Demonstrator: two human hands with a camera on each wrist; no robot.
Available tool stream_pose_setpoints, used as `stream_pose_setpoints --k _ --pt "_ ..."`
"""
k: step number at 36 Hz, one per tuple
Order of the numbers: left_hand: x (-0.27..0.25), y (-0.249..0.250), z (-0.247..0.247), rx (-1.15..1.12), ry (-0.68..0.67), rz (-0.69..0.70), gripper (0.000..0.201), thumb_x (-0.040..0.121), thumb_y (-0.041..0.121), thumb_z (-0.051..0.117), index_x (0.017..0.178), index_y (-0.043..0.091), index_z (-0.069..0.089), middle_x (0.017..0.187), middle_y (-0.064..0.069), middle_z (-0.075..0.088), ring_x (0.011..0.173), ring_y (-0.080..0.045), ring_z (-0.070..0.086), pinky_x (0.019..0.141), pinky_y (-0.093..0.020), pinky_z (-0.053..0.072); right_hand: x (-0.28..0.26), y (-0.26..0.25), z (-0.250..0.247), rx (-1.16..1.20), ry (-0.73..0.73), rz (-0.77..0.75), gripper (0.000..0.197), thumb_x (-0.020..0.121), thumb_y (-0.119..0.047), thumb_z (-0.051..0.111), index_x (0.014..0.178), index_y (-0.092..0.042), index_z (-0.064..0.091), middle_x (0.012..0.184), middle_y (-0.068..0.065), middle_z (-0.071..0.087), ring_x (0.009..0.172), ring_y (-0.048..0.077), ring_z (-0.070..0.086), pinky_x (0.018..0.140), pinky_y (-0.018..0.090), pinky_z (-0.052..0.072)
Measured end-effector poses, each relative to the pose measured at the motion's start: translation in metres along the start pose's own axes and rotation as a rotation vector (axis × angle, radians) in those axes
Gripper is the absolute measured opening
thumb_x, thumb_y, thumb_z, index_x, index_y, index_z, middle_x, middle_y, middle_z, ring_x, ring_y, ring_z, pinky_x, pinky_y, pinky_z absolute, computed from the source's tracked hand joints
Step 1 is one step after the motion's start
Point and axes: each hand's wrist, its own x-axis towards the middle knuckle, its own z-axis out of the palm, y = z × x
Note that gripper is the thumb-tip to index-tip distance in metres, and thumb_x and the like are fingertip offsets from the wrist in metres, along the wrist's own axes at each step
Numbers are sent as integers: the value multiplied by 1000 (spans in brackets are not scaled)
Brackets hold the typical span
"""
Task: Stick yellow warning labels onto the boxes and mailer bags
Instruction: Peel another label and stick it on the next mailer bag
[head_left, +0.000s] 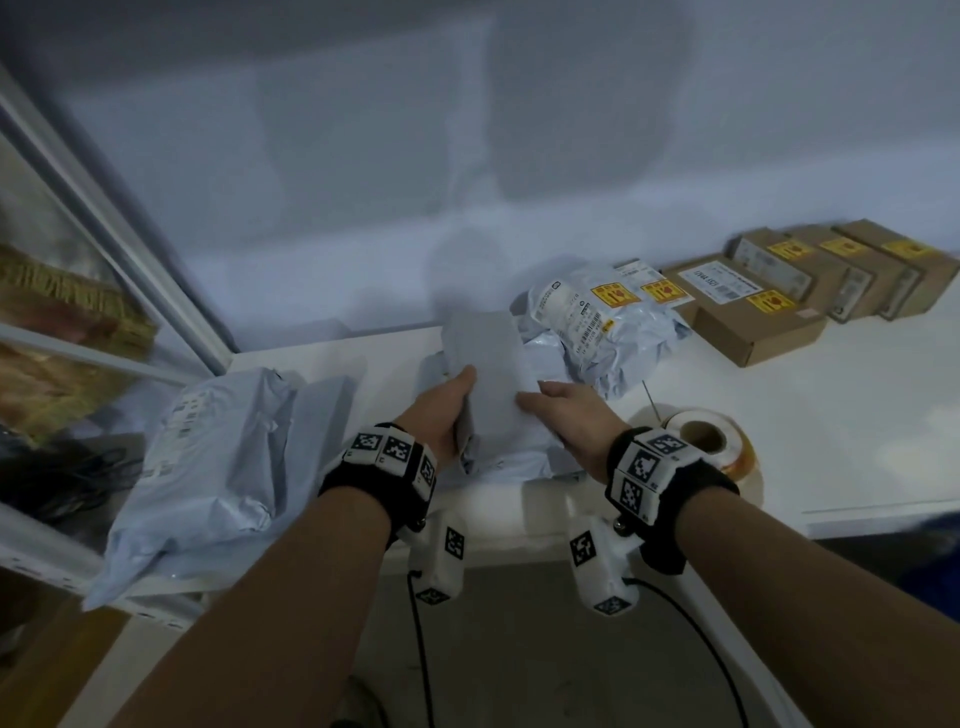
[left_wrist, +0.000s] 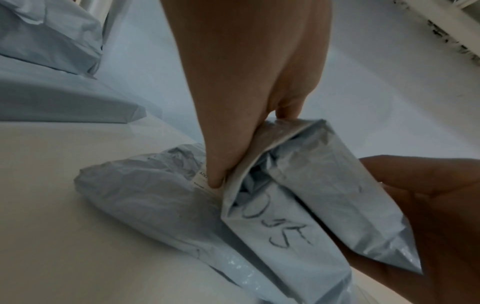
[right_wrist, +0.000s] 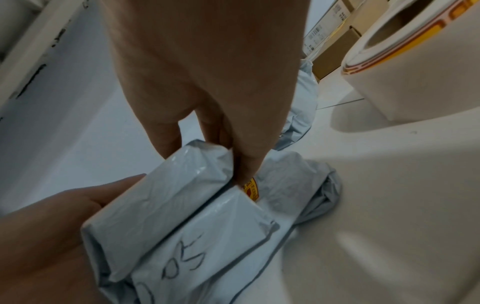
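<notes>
Mailer bag (head_left: 493, 374), long axis pointing away, gripped by both hands' fingers (head_left: 465, 375).

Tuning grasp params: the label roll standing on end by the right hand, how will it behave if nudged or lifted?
Label roll stands on its flat end, so it probably slides, not rolls. The hollow core suggests it is fairly light. A tail could unwind when lifted; none shows.
</notes>
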Motion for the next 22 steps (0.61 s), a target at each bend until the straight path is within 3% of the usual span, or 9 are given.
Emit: stream_pose_setpoints --k 6,12,18,22 --pt "0 -3 1 37 17 39 45 107 28 39 144 3 43 143 -14 52 132 -31 50 98 -33 41 -3 4 -2 -57 0 -14 29 86 -24 67 113 -13 73 105 1 75 99 22 70 101 43 51" --pt "1 -7 -3 32 0 24 44 108 22 37 147 2 40 148 -15 48 136 -30 46 108 -34 38 -8 7 -6 -99 3 -37 25 86 -27 68 107 -15 75 101 -1 76 98 20 70 101 42 51" --pt "8 -16 -7 114 -24 -38 45 107 15 38 150 2 34 151 -15 44 138 -33 43 117 -43 31 -6 19 -11 -211 13 -21 41 63 -49 65 92 -22 77 89 -2 77 89 22 71 95 47 53" --pt "15 -22 -9 225 -12 -57 44 107 15 39 148 0 35 150 -14 45 138 -34 43 119 -46 30 -4 27 -12 -283 15 -17 59 54 -59 62 93 -16 71 90 5 75 92 28 70 94 49 53"
